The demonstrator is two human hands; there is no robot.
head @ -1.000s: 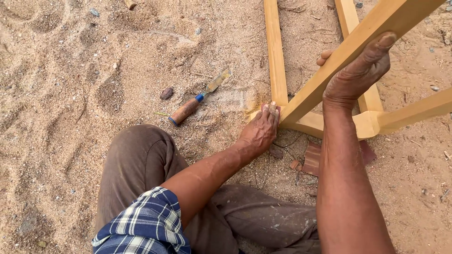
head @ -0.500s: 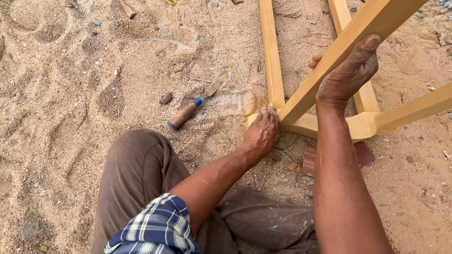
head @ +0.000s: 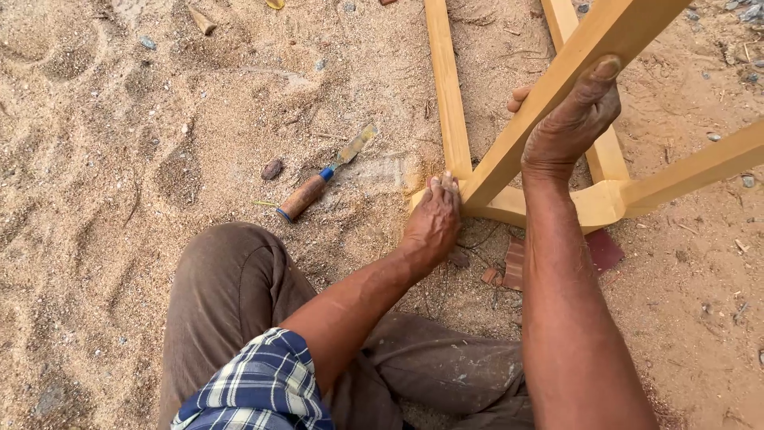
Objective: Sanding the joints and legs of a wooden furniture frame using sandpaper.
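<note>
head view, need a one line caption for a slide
Seated on sand, right hand grips a slanted rail of a pale wooden frame while left hand presses at its corner joint; chisel lies nearby.

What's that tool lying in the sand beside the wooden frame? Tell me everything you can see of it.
The tool looks like a chisel: a rounded brown wooden handle with a blue collar at the blade end and a blue band at the butt, and a flat, dull, stained metal blade. It lies flat on the sand, slanted, blade pointing up and right toward the wooden frame. Nothing touches it; the left hand is nearest, and a small dark stone lies just left.
</note>
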